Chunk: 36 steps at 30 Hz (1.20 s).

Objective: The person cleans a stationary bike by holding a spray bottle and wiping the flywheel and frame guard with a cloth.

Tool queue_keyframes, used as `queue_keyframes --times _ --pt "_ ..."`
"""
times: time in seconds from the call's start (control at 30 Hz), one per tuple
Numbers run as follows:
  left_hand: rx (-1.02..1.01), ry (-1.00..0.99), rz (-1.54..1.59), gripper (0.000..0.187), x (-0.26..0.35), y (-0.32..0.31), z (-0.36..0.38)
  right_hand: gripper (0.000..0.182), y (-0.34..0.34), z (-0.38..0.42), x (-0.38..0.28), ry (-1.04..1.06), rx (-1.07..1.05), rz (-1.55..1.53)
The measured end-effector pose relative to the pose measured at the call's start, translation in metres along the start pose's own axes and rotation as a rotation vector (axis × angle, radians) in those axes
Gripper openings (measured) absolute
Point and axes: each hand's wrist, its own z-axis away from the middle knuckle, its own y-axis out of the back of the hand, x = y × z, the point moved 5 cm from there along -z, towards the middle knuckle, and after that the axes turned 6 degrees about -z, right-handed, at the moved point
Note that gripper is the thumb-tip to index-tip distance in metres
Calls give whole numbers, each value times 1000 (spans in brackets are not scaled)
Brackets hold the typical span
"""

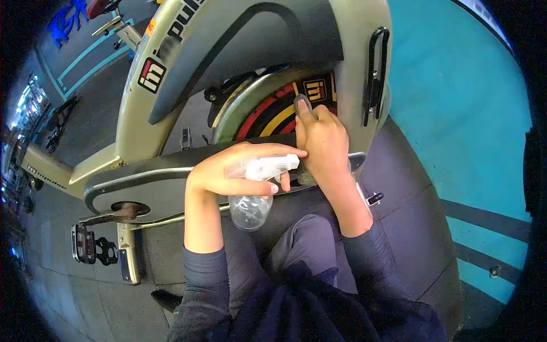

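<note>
My left hand is wrapped round a clear spray bottle with a white trigger head, its nozzle pointing right. Beside the nozzle, my right hand is closed with its knuckles up. A little grey material, apparently a cloth, shows below that hand and at its fingertip; the rest is hidden. The right fingertips rest at the flywheel of an exercise bike, which has red, yellow and black rings. Around the wheel are a beige frame and a dark grey cover.
A crank and pedal stick out at lower left. A black bottle holder is fixed to the frame at right. Another bike stands at upper left. Dark tiles meet a teal floor. My bent knee is close below.
</note>
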Motion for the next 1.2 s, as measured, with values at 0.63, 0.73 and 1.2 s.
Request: queue_keyframes --times 0.63,0.73,1.2 --pt "19 -76 -63 60 0 -1 -4 31 1 -4 -9 105 150 90" --pt "32 -95 -150 60 2 -2 -5 30 -2 -3 -7 94 87 115" --pt "39 -53 -86 60 0 -3 -2 21 -12 1 7 -43 -181 61"
